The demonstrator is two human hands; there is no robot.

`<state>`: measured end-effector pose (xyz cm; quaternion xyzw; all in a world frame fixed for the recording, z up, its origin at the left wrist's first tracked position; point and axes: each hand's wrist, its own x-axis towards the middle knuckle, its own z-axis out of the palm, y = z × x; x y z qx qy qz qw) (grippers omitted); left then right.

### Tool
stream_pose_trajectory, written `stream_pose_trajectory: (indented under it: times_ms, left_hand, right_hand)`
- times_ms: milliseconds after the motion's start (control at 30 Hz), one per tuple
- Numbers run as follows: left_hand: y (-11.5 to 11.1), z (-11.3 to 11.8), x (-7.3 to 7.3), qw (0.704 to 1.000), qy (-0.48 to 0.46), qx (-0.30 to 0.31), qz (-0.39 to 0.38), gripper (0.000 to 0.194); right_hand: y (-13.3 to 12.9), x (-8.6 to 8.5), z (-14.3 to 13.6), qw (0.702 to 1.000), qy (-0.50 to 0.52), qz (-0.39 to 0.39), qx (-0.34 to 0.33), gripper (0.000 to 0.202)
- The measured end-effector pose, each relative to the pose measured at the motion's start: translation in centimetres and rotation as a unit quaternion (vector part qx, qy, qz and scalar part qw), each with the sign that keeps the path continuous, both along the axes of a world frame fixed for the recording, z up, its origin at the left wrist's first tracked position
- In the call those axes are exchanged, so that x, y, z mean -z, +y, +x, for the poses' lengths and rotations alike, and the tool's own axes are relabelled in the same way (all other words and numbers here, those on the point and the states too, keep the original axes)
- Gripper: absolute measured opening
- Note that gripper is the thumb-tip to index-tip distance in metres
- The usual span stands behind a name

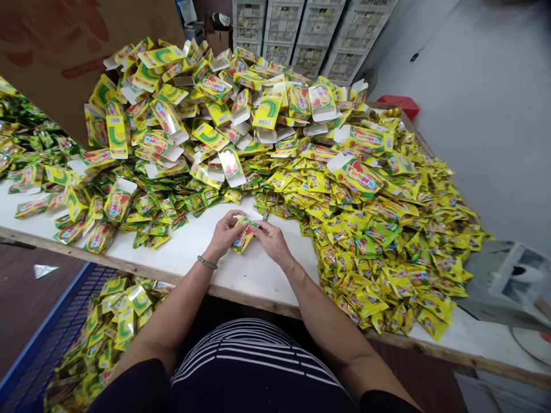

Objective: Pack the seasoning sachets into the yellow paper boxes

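Over the white tabletop (267, 281), both my hands hold one small yellow-green box (241, 240) with a red fruit print. My left hand (224, 234), a beaded bracelet on its wrist, grips the box from the left side. On the right, the fingers of my right hand (272, 240) are closed at the box's upper end, where a white flap shows. Just beyond my hands lie small green packets (202, 198). Close to my right forearm spreads a heap of yellow packets (383, 258), with a few green ones among them.
A tall pile of open boxes (215, 117) covers the table's back. A big brown carton (55, 57) leans at the left. Below the table edge, a blue crate (47, 344) holds many boxes. A grey machine (503, 281) stands at the right; white crates (284, 26) are stacked behind.
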<state>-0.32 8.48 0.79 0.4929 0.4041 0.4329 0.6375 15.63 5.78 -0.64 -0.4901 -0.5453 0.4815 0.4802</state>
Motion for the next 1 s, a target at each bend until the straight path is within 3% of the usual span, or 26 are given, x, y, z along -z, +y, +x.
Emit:
stream_pose_trajectory:
  times_ms: [200, 300, 500, 700, 833, 933, 1000]
  left_hand:
    - [0.0, 0.0, 0.1, 1.000, -0.017, 0.014, -0.016, 0.054]
    - [-0.1, 0.0, -0.2, 0.999, -0.023, -0.022, -0.042, 0.063]
    - [0.0, 0.1, -0.1, 0.998, 0.008, -0.036, -0.044, 0.058]
    - [0.1, 0.1, 0.2, 0.999, 0.026, -0.001, -0.033, 0.053]
    - [0.1, -0.2, 0.3, 1.000, 0.013, 0.009, -0.024, 0.050]
    - [0.0, -0.3, 0.3, 0.999, 0.000, 0.004, -0.037, 0.050]
    - [0.0, -0.3, 0.3, 0.999, 0.000, 0.008, -0.038, 0.050]
  right_hand:
    - [0.0, -0.4, 0.4, 0.999, 0.017, 0.004, 0.030, 0.051]
    - [-0.2, -0.7, 0.8, 0.999, -0.026, 0.034, 0.022, 0.040]
    - [-0.1, -0.5, 0.5, 0.996, -0.062, 0.031, 0.064, 0.030]
    - [0.5, 0.5, 1.2, 0.993, 0.084, -0.047, 0.062, 0.033]
    - [0.1, -0.2, 1.8, 1.000, -0.003, 0.003, 0.023, 0.028]
    - [-0.5, -0.8, 1.7, 0.996, -0.049, 0.058, 0.038, 0.025]
    - [-0.7, -0.9, 1.6, 0.997, -0.041, 0.050, 0.052, 0.026]
